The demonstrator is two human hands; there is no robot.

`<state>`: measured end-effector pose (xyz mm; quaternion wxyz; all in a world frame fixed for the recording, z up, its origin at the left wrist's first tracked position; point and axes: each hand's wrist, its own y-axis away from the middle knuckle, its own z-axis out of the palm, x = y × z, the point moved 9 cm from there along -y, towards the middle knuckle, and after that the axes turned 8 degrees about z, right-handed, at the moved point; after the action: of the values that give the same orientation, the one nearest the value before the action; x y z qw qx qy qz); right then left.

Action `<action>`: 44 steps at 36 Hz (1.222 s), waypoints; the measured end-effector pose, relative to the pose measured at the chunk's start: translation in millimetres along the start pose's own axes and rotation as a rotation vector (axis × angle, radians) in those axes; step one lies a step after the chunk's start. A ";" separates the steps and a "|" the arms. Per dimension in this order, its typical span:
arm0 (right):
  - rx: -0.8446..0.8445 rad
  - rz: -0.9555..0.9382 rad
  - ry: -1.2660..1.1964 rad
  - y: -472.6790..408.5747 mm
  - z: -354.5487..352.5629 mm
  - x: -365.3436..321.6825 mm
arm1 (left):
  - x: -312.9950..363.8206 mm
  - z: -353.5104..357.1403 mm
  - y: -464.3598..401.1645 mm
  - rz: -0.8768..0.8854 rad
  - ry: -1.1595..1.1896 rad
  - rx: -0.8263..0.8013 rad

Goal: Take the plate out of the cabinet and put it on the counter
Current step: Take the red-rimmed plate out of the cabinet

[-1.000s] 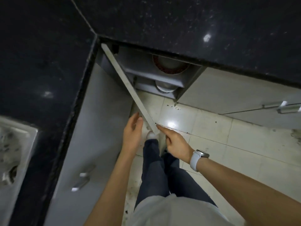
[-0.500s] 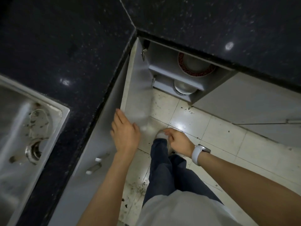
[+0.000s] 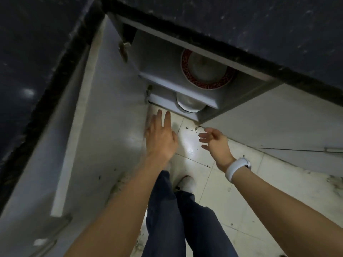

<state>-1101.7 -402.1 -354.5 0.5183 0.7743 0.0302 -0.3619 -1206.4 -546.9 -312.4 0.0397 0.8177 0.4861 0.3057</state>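
- Head view, counter [image 3: 278,25]: dark speckled stone, L-shaped, running along the top and left of the frame; the stretch in view carries no plate.
- Head view, cabinet [image 3: 239,106]: grey, set under the counter at its inner corner; its opening is exposed, with two levels visible.
- Cabinet door [image 3: 111,117]: swung wide to the left, lying close along the neighbouring cabinet front; a hinge shows at its upper edge.
- Upper shelf [image 3: 167,82]: holds the plate [image 3: 206,84], white with a red patterned rim, lying flat towards the right side; its far part is hidden under the counter edge.
- Lower level: a plain white dish [image 3: 189,106], partly hidden by the front edge of the upper shelf.
- Left hand [image 3: 161,138]: fingers spread wide and flat, empty, just beside the lower edge of the open door, below the cabinet opening.
- Right hand [image 3: 215,143]: fingers loosely curled and apart, empty, near the cabinet's lower right corner; a white watch [image 3: 237,167] on the wrist.
- Floor [image 3: 259,182]: pale tiles with scattered dark debris.
- Progress, as judged: access is gained, nothing more. The plate is untouched on its shelf; reaching in, gripping, lifting out and setting it on the counter all remain.
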 end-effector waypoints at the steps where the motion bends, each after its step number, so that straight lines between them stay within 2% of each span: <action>1: 0.013 -0.012 -0.036 -15.6 1.4 -3.0 | -3.0 10.7 -15.8 0.014 -0.008 -0.013; 5: 0.019 -0.041 -0.212 -83.5 12.0 -23.1 | -18.7 41.4 -81.2 0.099 -0.093 -0.012; 8: -0.023 0.009 -0.463 -122.1 21.0 -38.6 | -25.2 55.8 -120.3 0.201 -0.197 0.013; 12: -0.045 0.040 -0.759 -153.2 27.4 -60.8 | -30.8 74.5 -152.0 0.242 -0.231 -0.060; 19: -0.010 0.078 -0.947 -170.5 38.2 -74.6 | -39.6 78.2 -156.4 0.275 -0.240 -0.119; 24: -0.009 0.112 -0.942 -168.3 35.5 -74.9 | -40.5 75.2 -155.8 0.238 -0.228 -0.220; 29: -0.005 0.195 -0.887 -148.4 40.1 -53.1 | -45.0 66.7 -122.4 -0.014 -0.016 -0.268; 35: -0.069 0.233 -0.803 -83.3 44.4 -13.4 | -56.4 41.2 -53.9 -0.231 0.331 -0.101; 37: -0.065 0.254 -0.760 -54.5 40.4 -1.4 | -60.3 36.4 -29.4 -0.292 0.414 -0.092; 40: -0.029 0.317 -0.714 -7.9 28.1 21.3 | -59.6 23.1 4.1 -0.336 0.430 -0.091; 44: 0.047 0.370 -0.624 53.1 -2.8 48.9 | -39.3 -2.2 41.9 -0.304 0.389 -0.111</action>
<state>-1041.7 -440.3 -341.4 0.5413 0.6305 -0.2784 -0.4816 -1188.6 -601.6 -313.5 0.0357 0.6576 0.5844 0.4741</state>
